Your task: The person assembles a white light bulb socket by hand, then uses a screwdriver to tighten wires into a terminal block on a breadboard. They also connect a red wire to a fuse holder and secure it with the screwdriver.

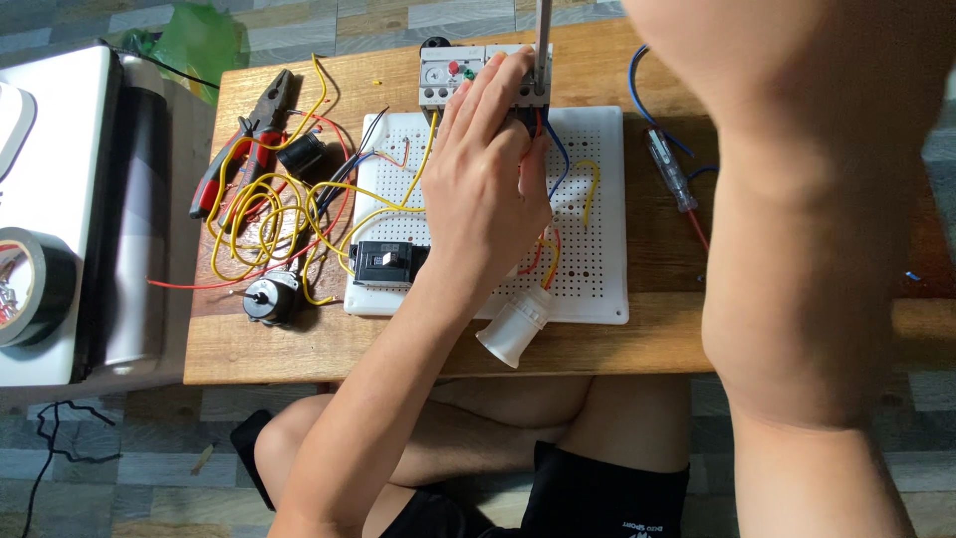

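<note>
My left hand [485,169] lies over the white perforated board [597,259], its fingers pressed against the grey electrical unit [443,75] at the board's far edge. A thin metal tool shaft [543,40] stands upright on that unit. My right arm [797,199] rises close to the camera at the right, and my right hand is out of view above the frame. A black switch block [383,263] sits on the board's near left corner. A white lamp holder [514,327] lies at the near edge, with red, yellow and blue wires beside it.
Red-handled pliers [244,139], tangled yellow and red wires [269,214], and two small black parts lie on the wooden table's left. A clear-handled tester screwdriver [672,169] and a blue wire lie right. A tape roll [25,284] rests on a white appliance far left.
</note>
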